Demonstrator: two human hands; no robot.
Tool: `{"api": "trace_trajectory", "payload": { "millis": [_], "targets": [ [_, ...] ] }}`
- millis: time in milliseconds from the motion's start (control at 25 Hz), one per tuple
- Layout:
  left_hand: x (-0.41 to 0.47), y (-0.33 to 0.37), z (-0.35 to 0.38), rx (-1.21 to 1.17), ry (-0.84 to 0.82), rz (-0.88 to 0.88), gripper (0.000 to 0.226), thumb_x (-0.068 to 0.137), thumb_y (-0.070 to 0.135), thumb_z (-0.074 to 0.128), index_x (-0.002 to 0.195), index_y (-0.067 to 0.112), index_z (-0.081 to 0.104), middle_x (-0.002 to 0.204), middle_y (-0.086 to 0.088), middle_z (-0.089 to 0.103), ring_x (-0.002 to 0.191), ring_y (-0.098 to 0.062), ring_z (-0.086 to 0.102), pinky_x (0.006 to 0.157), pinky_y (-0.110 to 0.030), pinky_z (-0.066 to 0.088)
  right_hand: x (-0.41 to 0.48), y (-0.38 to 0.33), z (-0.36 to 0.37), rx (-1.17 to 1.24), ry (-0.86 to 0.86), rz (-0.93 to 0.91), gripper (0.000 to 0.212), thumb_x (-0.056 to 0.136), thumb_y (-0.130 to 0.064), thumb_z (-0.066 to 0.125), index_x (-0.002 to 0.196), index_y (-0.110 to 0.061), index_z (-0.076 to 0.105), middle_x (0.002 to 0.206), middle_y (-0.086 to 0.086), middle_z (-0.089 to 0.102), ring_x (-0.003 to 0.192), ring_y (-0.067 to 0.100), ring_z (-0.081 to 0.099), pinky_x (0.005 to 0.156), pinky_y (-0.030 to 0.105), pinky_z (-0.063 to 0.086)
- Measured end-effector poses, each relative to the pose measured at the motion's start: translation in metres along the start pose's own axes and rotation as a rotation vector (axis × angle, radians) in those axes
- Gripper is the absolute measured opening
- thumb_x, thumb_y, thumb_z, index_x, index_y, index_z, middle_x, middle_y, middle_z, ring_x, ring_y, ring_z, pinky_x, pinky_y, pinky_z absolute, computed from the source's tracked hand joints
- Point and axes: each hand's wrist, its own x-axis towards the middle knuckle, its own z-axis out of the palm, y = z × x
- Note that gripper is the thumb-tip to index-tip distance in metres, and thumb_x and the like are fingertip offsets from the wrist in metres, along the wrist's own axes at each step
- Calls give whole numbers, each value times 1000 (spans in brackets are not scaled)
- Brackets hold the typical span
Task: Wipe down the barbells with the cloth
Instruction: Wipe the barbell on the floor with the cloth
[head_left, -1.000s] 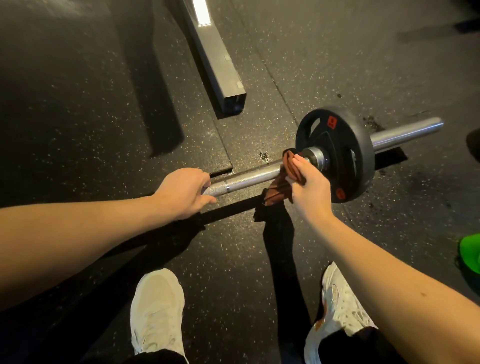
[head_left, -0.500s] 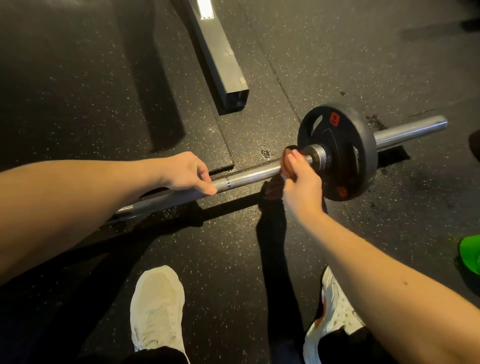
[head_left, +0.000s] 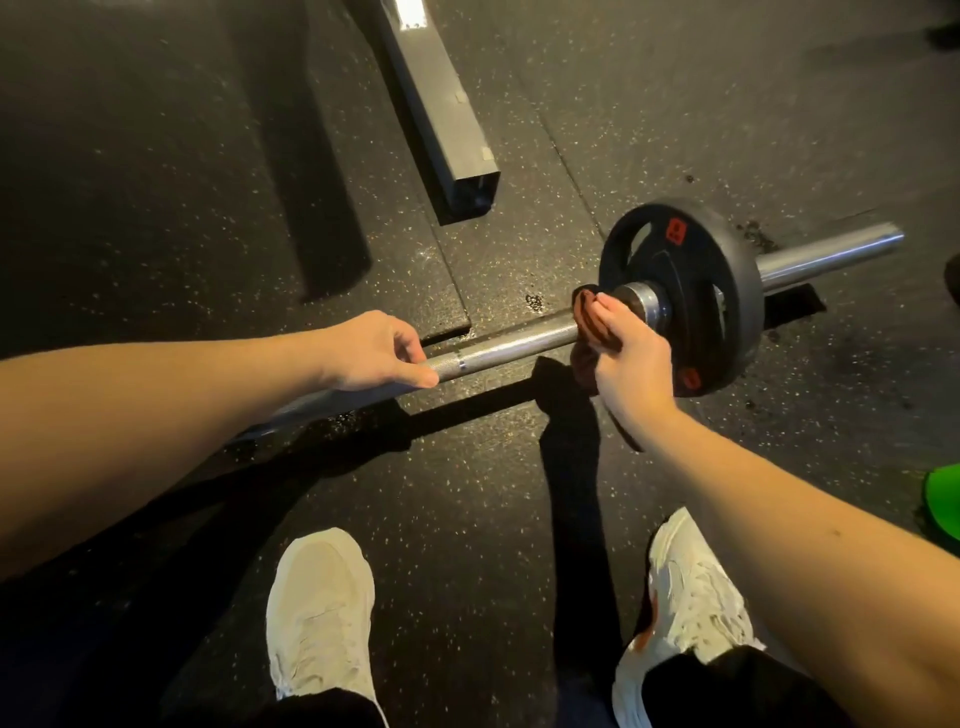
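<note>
The bar's (head_left: 519, 340) left end is hidden by the left arm (head_left: 156, 415), its part beside the plate (head_left: 717, 291) is covered by the cloth (head_left: 589, 325), and a green thing (head_left: 943, 506) is cut off by the right edge.

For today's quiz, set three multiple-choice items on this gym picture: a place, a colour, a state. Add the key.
1. Where is the cloth? A on the far tip of the bar; B on the bar by the plate; C atop the plate.
2. What colour are the shoes? A white; B blue; C red.
3. What is the left hand doing? A lying flat; B gripping the bar; C lifting the plate.
Key: B, the right hand holds it against the bar; A, both look white; B, its fingers curl round the bar.
</note>
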Motion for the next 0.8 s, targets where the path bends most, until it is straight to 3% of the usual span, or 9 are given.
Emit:
{"api": "trace_trajectory", "payload": {
  "millis": [120, 240, 320, 480, 680, 800],
  "targets": [
    [-6, 0, 6, 34, 45, 12, 26, 81, 46, 83, 91, 24, 75, 85, 7, 71, 78, -8, 63, 69, -26, 44, -23, -35, 30, 76, 51, 103, 61, 90, 16, 55, 146, -10, 54, 151, 0, 52, 145, 11, 40, 124, 27, 21],
    [-14, 2, 5, 92, 54, 18, 29, 83, 50, 79, 98, 26, 73, 92, 9, 71, 87, -9, 66, 75, -27, 47, -66, -72, 74, 97, -69, -24, 60, 91, 12, 57, 147, -11, 53, 152, -3, 51, 143, 8, 40, 121, 20, 18],
    [-23, 3, 2, 109, 53, 15, 33, 87, 50, 76, 108, 26, 71, 99, 10, 69, 93, -10, 66, 81, -29, 49, -77, -81, 90, 89, -90, -80, 60, 91, 12, 57, 147, -12, 53, 152, -2, 51, 143, 11, 42, 121, 21, 20],
    [-54, -2, -14, 109, 75, -13, 43, 89, 44, 76, 124, 21, 68, 115, 5, 70, 104, -12, 66, 99, -34, 53, -73, -86, 75, 147, -224, -109, 54, 92, 8, 59, 142, -12, 59, 147, 1, 57, 141, 14, 47, 122, 36, 34],
    [-111, -8, -36, 256, 77, -43, 34, 95, 34, 70, 125, 16, 68, 115, 1, 70, 103, -13, 65, 93, -27, 50, -101, -110, 54, 146, -256, -82, 48, 95, 2, 61, 141, -13, 61, 141, 0, 61, 134, 12, 52, 111, 11, 32],
    [-152, -9, -54, 377, 55, -96, 31, 98, 33, 67, 125, 19, 66, 113, 3, 67, 104, -15, 63, 92, -29, 50, -122, -129, 45, 128, -285, -67, 43, 96, -4, 62, 137, -17, 63, 131, -3, 66, 126, 13, 56, 110, 22, 38]
  ]
}}
